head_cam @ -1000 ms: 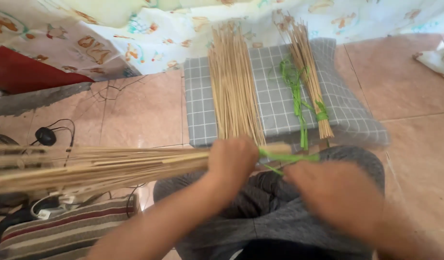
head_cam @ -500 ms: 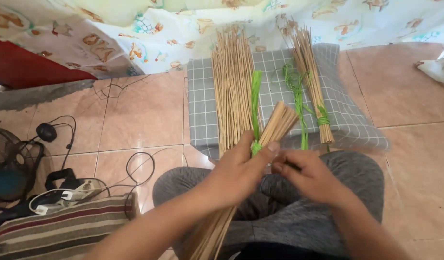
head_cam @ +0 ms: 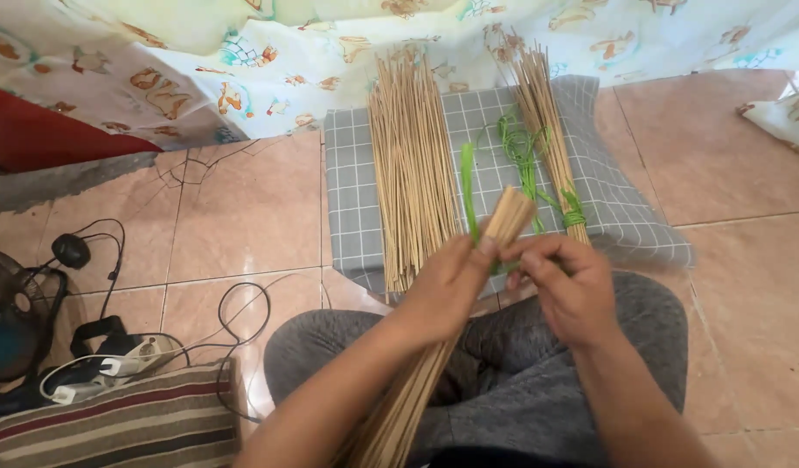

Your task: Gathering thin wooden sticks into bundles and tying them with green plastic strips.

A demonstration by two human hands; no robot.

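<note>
Tan stick bundle (head_cam: 469, 295) clamped in left hand (head_cam: 447, 290), cut ends tilted up so right hand (head_cam: 568, 290) can pinch green strip (head_cam: 467, 186) around it; loose sticks (head_cam: 412, 173) wait on grey checked cushion (head_cam: 352, 199).

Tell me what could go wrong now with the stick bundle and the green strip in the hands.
The left hand grips the stick bundle near its top only, so the long lower part may fan out over the lap. The green strip stands loose above the grip, with the right hand beside it; it may slip off before it is tight. The loose sticks on the grey cushion lie close and could get knocked.
</note>
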